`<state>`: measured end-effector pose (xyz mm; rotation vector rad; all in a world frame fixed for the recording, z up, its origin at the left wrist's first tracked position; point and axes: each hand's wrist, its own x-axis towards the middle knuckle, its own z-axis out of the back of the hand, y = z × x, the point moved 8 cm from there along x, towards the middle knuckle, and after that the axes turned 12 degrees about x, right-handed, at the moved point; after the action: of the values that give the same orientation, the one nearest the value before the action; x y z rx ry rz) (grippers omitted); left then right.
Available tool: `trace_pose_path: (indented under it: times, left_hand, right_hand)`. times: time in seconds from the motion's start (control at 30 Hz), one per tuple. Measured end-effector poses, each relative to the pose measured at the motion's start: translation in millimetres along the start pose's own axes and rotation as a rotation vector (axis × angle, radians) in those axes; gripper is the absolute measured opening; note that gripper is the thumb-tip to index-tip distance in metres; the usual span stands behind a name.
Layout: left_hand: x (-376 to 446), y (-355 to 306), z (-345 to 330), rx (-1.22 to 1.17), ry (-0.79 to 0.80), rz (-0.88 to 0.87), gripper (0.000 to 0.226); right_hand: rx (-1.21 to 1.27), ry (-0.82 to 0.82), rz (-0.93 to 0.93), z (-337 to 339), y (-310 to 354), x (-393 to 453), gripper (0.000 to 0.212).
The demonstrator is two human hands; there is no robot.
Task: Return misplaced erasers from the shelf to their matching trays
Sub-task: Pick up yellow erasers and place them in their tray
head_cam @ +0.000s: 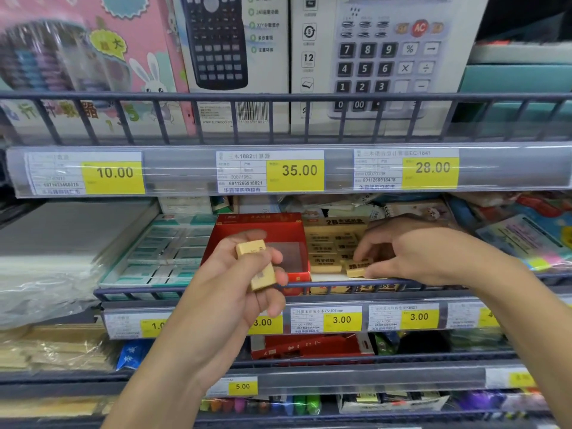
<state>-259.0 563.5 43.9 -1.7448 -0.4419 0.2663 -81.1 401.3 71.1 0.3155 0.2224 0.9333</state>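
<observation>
Left hand: raised in front of the shelf rail, fingers and thumb clasped round two tan erasers, one stacked above the other. Held clear of the trays, seemingly as a reserve to be fed across once the other hand is free.

Right hand: reaching over the wire rail into the tan tray. Thumb and fingertips pinch a single loose eraser at the tray's front edge, apparently seating it in the front row beside its matching stock.

Tan tray: holds rows of same-coloured erasers; back flap reads "2B", the rest too blurred to read. Printing on the erasers is Chinese, not legible.

Red tray: directly left of the tan tray, touching it; its floor shows bare behind the left hand. Gold lettering on the back wall, unreadable.

Green-and-white packs: further left, in rows under clear wrap.

Price labels, rail below the trays: "3.00", "3.00", a partly hidden "3.00" and "1.0…"; one line reads "76*106mm".

Upper shelf: calculator boxes, one website line "www.sunwood.cn". Tags below read "10.00"; "35.00" with "1882" and barcode 6911266918821; "28.00" with "EC-1841" and 6911266918418.

Lowest visible tag: "5.00".
</observation>
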Motion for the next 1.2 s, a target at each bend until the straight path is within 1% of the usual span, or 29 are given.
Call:
trace_pose_path:
  times: [0.1,0.33,0.43,0.5,0.57,0.6,0.63,0.67,0.73,0.77,0.83,0.9,1.03,1.1,1.2]
  left_hand:
    - [-0.7,-0.7,-3.6,0.009,0.024,-0.012,0.036]
    - [-1.3,-1.4,-10.0,0.065,0.09,-0.004,0.046]
    - [-3.3,-4.3,-14.7,0.134,0.124,-0.021,0.047]
    - [-3.9,-5.5,-17.7,0.158,0.136,-0.031,0.043]
    - [-3.8,-5.9,-20.1,0.174,0.143,-0.039,0.037]
    - [-3.8,-5.9,-21.2,0.181,0.147,-0.042,0.031]
    - [-3.9,-6.0,-22.3,0.189,0.153,-0.044,0.026]
    - [-3.8,-6.1,-23.4,0.198,0.16,-0.044,0.024]
    - [-3.9,-5.4,-24.3,0.218,0.17,-0.042,0.026]
    - [-3.9,-5.3,-24.9,0.229,0.175,-0.04,0.028]
    - [-4.3,-4.3,-25.8,0.248,0.189,-0.032,0.033]
    - [-4.7,-2.6,-25.4,0.257,0.201,-0.016,0.041]
    - [-6.9,-2.4,-25.4,0.22,0.235,-0.005,0.049]
    - [-7.1,-3.6,-22.1,0.196,0.217,-0.009,0.046]
    - [-6.8,-4.1,-16.6,0.265,0.184,-0.029,0.031]
  right_hand:
    - [0.032,0.013,0.039,0.0,3.6,5.1,0.016]
    - [0.065,0.052,0.057,-6.1,4.8,11.9,0.018]
    - [0.068,0.066,0.064,-4.3,5.1,9.6,0.018]
    - [0.029,0.053,0.066,-2.8,7.7,5.9,0.025]
    - [0.016,-0.043,0.071,2.6,13.7,-0.8,0.033]
    - [0.065,-0.115,0.099,6.0,21.1,-5.5,0.035]
    - [0.18,-0.181,0.155,8.2,31.2,-11.0,0.034]
    - [0.345,-0.215,0.232,8.9,42.9,-16.6,0.032]
    - [0.657,-0.189,0.383,7.3,68.3,-26.1,0.033]
    - [0.736,-0.162,0.442,6.0,79.2,-30.0,0.037]
    - [0.742,-0.13,0.543,3.8,95.6,-34.1,0.043]
    - [0.704,-0.122,0.591,2.8,103.1,-33.5,0.041]
    - [0.889,-0.14,0.604,3.0,96.7,-32.6,0.032]
    - [0.957,-0.171,0.595,2.3,91.7,-33.0,0.033]
    - [1.01,-0.197,0.582,-0.3,87.9,-32.2,0.035]
